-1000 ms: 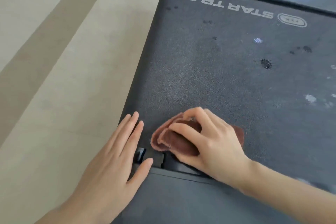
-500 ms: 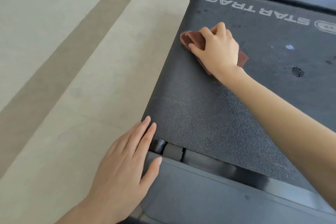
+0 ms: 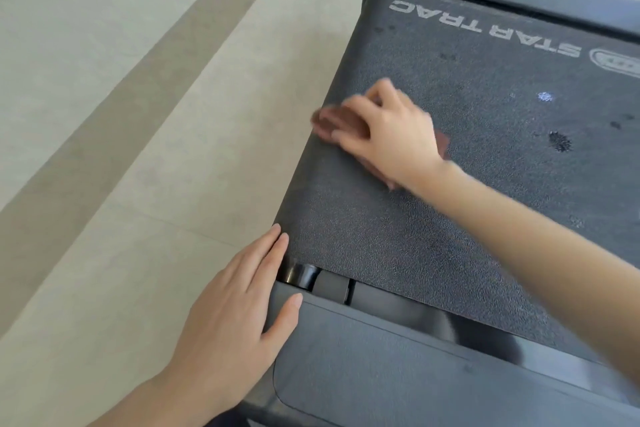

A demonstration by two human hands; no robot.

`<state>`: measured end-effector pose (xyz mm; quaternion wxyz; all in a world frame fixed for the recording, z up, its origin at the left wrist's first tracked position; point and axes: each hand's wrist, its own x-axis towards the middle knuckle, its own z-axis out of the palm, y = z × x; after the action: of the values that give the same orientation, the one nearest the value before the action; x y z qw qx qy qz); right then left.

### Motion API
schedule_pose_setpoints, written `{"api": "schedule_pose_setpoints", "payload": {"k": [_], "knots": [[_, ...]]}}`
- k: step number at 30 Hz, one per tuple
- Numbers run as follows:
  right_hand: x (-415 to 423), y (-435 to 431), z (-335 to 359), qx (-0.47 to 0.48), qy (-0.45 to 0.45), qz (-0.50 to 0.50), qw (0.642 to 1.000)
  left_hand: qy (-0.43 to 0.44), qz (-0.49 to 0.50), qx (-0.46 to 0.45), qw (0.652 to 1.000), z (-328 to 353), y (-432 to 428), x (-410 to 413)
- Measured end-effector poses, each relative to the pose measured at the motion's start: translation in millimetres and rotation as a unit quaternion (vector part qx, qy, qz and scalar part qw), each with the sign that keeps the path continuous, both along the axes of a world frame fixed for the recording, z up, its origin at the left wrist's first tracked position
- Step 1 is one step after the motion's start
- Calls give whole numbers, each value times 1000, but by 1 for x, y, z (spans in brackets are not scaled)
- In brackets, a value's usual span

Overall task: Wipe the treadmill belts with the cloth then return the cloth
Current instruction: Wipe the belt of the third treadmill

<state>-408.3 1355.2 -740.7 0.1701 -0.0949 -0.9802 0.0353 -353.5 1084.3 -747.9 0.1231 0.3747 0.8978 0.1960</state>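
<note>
Right hand [image 3: 391,139] palm-down atop cloth [image 3: 329,122]

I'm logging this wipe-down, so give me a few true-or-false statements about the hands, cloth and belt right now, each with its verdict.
1. The right hand holds the cloth on the belt. True.
2. The left hand grips the cloth too. False: it rests flat by the belt's near corner, holding nothing.
3. The cloth is blue. False: it is brown.
4. Dark spots show on the belt to the right of the cloth. True.
</note>
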Motion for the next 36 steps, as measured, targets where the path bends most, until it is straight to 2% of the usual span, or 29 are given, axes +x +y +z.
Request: {"api": "schedule_pose_setpoints", "payload": {"k": [3, 6, 11, 13, 15, 17, 19, 21, 24, 26, 27, 31, 34, 36], "knots": [[-44, 26, 1, 6, -34, -97, 995, -1, 7, 17, 1000, -2, 0, 1], [-36, 13, -1, 37, -36, -120, 991, 1, 8, 23, 1000, -4, -2, 1], [65, -45, -5, 24, 35, 63, 997, 11, -35, 7, 999, -5, -2, -7], [108, -54, -7, 9, 32, 125, 992, 37, -58, -1, 998, -6, 2, -14], [145, -47, -8, 5, 19, 155, 988, 71, -91, -10, 993, -6, 15, -25], [177, -27, -7, 12, 8, 145, 989, 105, -130, -15, 986, -7, 35, -34], [205, 2, -6, 17, -8, 85, 996, 125, -168, -18, 978, -10, 60, -40], [231, 37, -2, 23, -19, -30, 999, 136, -201, -18, 970, -13, 87, -44], [263, 83, 8, -6, -22, -247, 969, 151, -247, -18, 957, -16, 124, -46], [269, 90, 9, -37, -27, -316, 948, 160, -266, -19, 950, -18, 137, -48], [270, 84, 9, -36, -34, -317, 947, 164, -275, -19, 947, -19, 139, -49], [260, 31, 16, -71, -62, -195, 976, 170, -285, -8, 943, -21, 137, -49], [247, -11, 29, -111, -43, -76, 990, 164, -284, 0, 945, -20, 137, -48], [241, -38, 26, -96, -55, 14, 994, 159, -281, 2, 946, -19, 137, -49]]}}
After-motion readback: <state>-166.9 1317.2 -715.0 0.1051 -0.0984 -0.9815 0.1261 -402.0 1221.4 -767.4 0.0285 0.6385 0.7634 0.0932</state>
